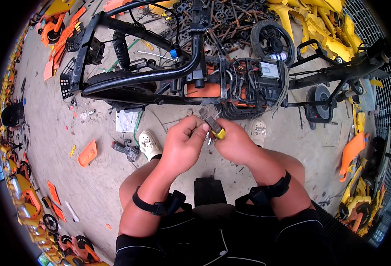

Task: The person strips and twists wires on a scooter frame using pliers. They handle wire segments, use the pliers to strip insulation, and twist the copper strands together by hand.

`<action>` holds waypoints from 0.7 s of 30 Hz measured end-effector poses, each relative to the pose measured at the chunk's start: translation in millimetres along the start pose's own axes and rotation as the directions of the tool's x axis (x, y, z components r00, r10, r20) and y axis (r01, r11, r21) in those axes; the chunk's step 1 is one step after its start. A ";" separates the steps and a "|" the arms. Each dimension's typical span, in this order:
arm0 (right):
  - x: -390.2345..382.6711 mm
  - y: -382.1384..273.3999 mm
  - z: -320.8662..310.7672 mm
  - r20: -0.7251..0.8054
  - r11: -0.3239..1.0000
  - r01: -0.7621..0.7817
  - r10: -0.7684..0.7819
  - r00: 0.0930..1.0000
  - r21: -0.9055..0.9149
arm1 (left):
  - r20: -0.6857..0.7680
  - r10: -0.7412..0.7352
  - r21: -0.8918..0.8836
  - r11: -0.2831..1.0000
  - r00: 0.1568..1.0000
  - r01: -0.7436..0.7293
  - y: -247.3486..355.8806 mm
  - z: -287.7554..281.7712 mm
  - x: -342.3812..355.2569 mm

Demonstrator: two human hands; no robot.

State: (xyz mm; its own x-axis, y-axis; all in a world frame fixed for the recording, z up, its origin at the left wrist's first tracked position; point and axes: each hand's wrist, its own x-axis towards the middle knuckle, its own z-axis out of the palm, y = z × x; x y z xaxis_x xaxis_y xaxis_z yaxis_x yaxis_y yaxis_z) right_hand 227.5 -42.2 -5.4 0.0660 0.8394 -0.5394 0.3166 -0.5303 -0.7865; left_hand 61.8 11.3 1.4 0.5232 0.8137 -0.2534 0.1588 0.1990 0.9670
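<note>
In front of my body, my left hand (185, 141) and my right hand (232, 142) meet over the concrete floor. My right hand is closed around a tool with a grey-brown metal head and yellow grip (210, 119). Its exact kind is unclear. The left fingers are pinched together right beside that tool, and what they hold is hidden. A small silver metal piece (210, 142) shows below, between the hands. Just beyond lies a black vehicle frame (160, 73) on its side, with bare wiring (237, 86) exposed in its middle.
A dark power tool (126, 151) lies by my left shoe (149, 143), near an orange panel (87, 153). Rusty metal parts (231, 26) are heaped behind the frame, with a loose wheel (273, 40) and yellow panels (328, 35) at far right.
</note>
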 end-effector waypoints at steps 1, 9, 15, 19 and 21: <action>-1.3 -2.0 0.1 -0.005 1.000 -0.005 0.005 1.000 0.002 | -0.003 0.000 -0.010 1.000 1.000 0.000 -0.6 0.1 -1.0; 13.4 16.4 -31.9 -0.127 0.940 -0.159 0.205 0.971 0.303 | -0.154 0.003 -0.013 1.000 0.988 -0.005 -1.4 -13.3 -17.7; 12.8 44.2 -84.3 -0.316 0.867 -0.015 0.198 0.928 0.499 | -0.124 0.000 -0.045 0.999 0.992 -0.006 5.3 -30.9 -19.1; 6.9 29.0 -19.6 -0.042 0.965 -0.052 0.065 0.997 0.259 | -0.081 0.029 -0.005 1.000 0.996 -0.029 -0.1 -23.7 -7.4; 3.0 18.6 -5.9 0.046 0.988 -0.017 0.010 0.999 0.155 | -0.061 -0.017 -0.011 1.000 0.998 0.016 3.8 -21.8 -7.5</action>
State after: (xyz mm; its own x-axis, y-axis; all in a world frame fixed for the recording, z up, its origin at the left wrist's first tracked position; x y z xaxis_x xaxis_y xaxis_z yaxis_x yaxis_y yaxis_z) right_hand 239.2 -48.9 -19.8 0.0256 0.8279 -0.5603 0.1646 -0.5564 -0.8145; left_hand 40.1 17.9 7.5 0.4684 0.8420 -0.2676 0.1582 0.2181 0.9630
